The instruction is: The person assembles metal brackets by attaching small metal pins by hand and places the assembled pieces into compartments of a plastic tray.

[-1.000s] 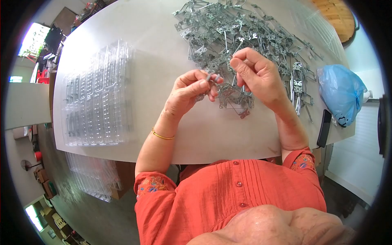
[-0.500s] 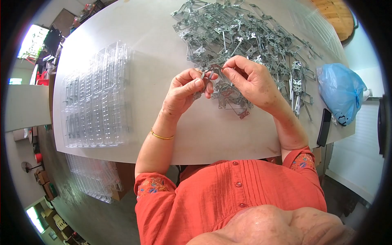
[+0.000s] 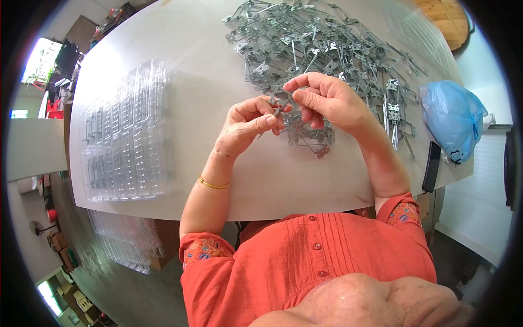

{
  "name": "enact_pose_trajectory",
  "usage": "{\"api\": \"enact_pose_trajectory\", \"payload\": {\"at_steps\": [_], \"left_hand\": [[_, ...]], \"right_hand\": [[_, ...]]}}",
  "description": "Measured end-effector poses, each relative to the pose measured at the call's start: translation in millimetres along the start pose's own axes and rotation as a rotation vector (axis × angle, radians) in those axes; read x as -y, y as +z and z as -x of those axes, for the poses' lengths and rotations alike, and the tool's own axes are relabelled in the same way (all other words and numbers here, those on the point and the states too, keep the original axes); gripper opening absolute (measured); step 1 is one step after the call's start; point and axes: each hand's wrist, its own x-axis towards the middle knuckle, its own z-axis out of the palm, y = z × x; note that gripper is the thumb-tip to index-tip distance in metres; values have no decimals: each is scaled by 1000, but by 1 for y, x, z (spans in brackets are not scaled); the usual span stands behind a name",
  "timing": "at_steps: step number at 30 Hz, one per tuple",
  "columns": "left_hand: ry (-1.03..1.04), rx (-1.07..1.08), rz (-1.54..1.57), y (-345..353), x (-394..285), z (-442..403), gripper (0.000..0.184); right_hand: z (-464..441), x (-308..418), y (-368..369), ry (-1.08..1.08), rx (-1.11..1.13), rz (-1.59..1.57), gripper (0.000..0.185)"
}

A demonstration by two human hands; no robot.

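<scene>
Left hand (image 3: 248, 122) has a little grey metal piece (image 3: 278, 109) pinched between thumb and fingers, held up over the table (image 3: 327, 182), just off the near left side of a big messy heap of metal brackets (image 3: 316, 46). Right hand (image 3: 327, 101) is right up beside it, thumb and index finger close together at the far right end of that piece, other fingers curled under. Honestly can't tell if it's gripping the thing or just next to it, too small and the fingers get in the way. The heap spreads across the far middle of the table, all tangled rods and plates, with a loose bunch trailing down toward the near side behind the hands. A longer cluster of brackets (image 3: 393, 103) lies at the heap's right side. Over on the left there's a clear plastic tray (image 3: 125, 131) with rows of compartments, some grey bits showing through it, and more clear trays (image 3: 122, 240) sit lower down past the near left edge. On the right you've got a tied blue plastic bag (image 3: 454, 117) and a black phone (image 3: 431, 166) near the table edge. Yellow bracelet (image 3: 212, 184) on the left wrist, red shirt (image 3: 305, 250) at the near side.
</scene>
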Motion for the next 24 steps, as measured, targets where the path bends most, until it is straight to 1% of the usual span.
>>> {"api": "enact_pose_trajectory", "payload": {"at_steps": [4,11,13,16,22,24], "left_hand": [[0,11,-6,1,-2,-1,17],[-3,25,-34,0,-1,0,19],[-37,18,-90,-3,-2,1,19],[-59,2,-162,0,-3,3,21],[-125,30,-180,8,-7,4,23],[-131,31,-185,8,-6,4,24]], "right_hand": [[-6,-5,-8,62,82,-131,31],[-11,-11,-15,118,179,-252,31],[-12,-13,-15,116,200,-261,31],[-11,-12,-14,120,195,-235,30],[-8,-10,-8,105,56,96,25],[-3,-10,0,-7,-24,190,25]]}}
